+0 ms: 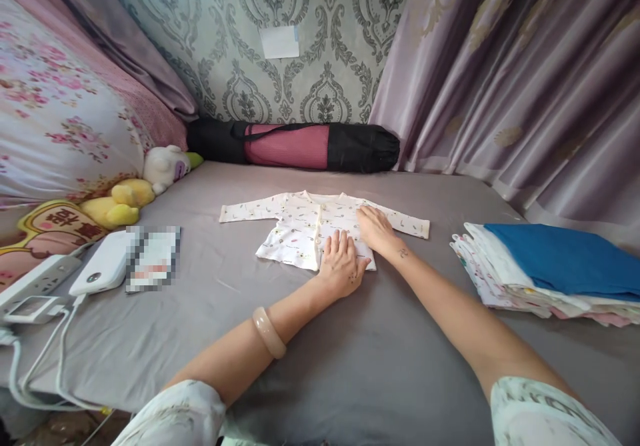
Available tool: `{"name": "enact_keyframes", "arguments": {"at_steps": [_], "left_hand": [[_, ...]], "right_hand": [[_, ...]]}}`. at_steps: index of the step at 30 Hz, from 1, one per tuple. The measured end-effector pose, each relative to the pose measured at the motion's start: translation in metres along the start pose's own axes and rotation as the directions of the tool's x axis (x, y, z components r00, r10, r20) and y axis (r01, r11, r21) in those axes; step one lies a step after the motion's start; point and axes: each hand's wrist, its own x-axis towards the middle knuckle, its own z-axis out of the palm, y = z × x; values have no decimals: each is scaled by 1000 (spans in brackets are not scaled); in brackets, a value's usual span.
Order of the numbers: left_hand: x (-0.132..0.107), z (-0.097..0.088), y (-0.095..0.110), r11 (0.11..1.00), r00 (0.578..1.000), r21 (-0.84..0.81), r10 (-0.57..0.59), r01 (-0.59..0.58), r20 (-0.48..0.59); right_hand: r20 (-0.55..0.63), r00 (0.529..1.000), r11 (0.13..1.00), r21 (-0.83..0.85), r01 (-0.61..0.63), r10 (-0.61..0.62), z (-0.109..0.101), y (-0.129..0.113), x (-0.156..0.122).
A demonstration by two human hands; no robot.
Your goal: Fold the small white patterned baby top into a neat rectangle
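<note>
A small white baby shirt [295,229] with a tiny print lies spread flat on the grey bed sheet [380,339], both sleeves stretched out sideways. My left hand [342,261] lies flat on the shirt's lower right part, fingers stretched out. My right hand [376,227] rests flat on the shirt's right side near the sleeve, fingers also extended. Neither hand holds anything. A pale bangle [269,332] sits on my left wrist.
A stack of folded clothes [505,273] topped by a blue cloth [565,258] lies at the right. A rolled pink mat in a black bag [295,145] lies along the wall. At the left are plush toys [125,199], a white power bank [100,269], a power strip [37,279] and cables.
</note>
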Motion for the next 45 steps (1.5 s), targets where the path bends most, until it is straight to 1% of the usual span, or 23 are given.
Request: {"name": "enact_keyframes", "arguments": {"at_steps": [3,5,7,10,12,14,15,16,17,19,20,21,23,24,25,27,29,31,33,36,38,42,45], "left_hand": [[-2,12,0,999,994,-13,-38,39,107],[-2,14,0,999,990,-37,-33,39,137],[-1,12,-1,996,986,-78,-25,38,163],[-1,1,-9,981,984,-190,55,-22,172],[-2,-11,-22,949,982,-299,144,-102,121],[-5,-26,-42,913,984,-384,168,-135,52],[-8,-35,-55,918,995,-388,96,-82,19],[-11,-43,-70,934,1000,-357,-17,7,-26],[-16,-51,-86,946,990,-309,-121,93,-74],[-27,-64,-119,939,941,-203,-309,279,-137],[-32,-68,-134,911,905,-163,-402,379,-143],[-38,-71,-147,873,869,-150,-482,464,-115],[-46,-73,-164,820,825,-150,-563,552,-43],[-49,-73,-169,804,814,-161,-581,572,-12],[-50,-72,-170,795,809,-178,-588,580,9],[-50,-70,-170,779,803,-224,-596,586,29],[-48,-70,-166,754,790,-272,-611,598,43],[-47,-71,-164,723,773,-311,-631,617,65],[-46,-74,-164,697,761,-341,-641,631,98],[-46,-76,-166,691,767,-359,-629,627,127],[-47,-77,-169,698,774,-359,-620,620,129],[-52,-76,-172,737,795,-324,-598,594,97],[-58,-76,-171,790,822,-234,-561,567,96]], "right_hand": [[77,997,988,151,-18,7,13,-23,9],[154,987,973,216,-86,53,22,-29,16],[203,974,959,239,-150,102,28,-29,21],[210,968,955,231,-188,139,35,-25,24],[180,975,967,198,-162,126,39,-24,22],[147,984,981,151,-124,102,41,-25,18],[137,986,985,131,-111,93,41,-25,17],[136,987,988,117,-103,87,40,-25,16],[144,986,989,108,-100,84,38,-25,15],[168,982,991,85,-99,84,29,-28,17],[158,984,993,70,-94,82,23,-31,19],[122,990,995,61,-79,71,16,-36,23],[1,1000,997,76,-25,25,4,-54,34],[-55,998,994,105,22,-16,-1,-67,42],[-76,996,988,141,65,-54,-5,-82,50],[-18,987,963,217,162,-162,-7,-114,67],[23,974,945,247,212,-225,-6,-146,84],[55,970,945,245,215,-235,-3,-170,99],[90,971,955,222,198,-222,0,-186,109],[151,966,964,194,180,-211,6,-196,118],[151,968,965,200,167,-199,10,-198,121],[7,996,960,267,79,-84,26,-201,121],[-94,995,954,293,58,-32,41,-206,118]]}}
